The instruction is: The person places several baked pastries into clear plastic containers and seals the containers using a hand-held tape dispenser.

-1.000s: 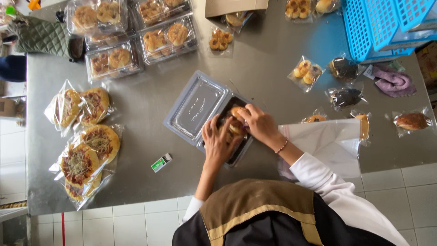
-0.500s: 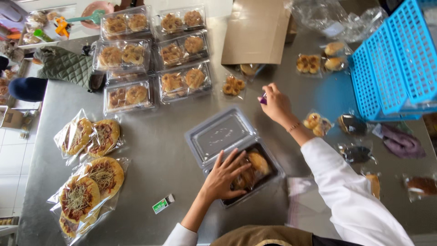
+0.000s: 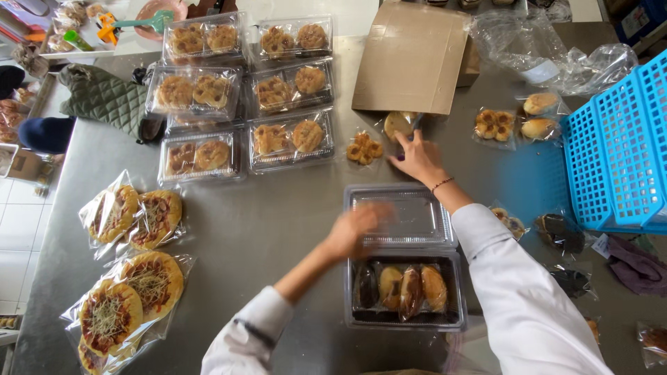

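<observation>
Steel table (image 3: 264, 236). Right hand (image 3: 417, 158) open, fingertips on wrapped bun (image 3: 397, 123) by box (image 3: 411, 59). Left hand (image 3: 354, 228) blurred, empty, over clamshell (image 3: 404, 292) lid. Grip wrapper edge, avoid crushing.

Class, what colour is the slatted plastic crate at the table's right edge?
Bright blue crate, seen best in the head view.

six closed pastry boxes (image 3: 240, 97), one open clamshell box (image 3: 406, 258), four bagged pizzas (image 3: 132, 264)

Grey steel worktable (image 3: 278, 229) under even light, white tiled floor (image 3: 17, 229) at its left edge — blue plastic crate (image 3: 618, 153) at right, quilted green cloth (image 3: 104, 101) upper left.
</observation>
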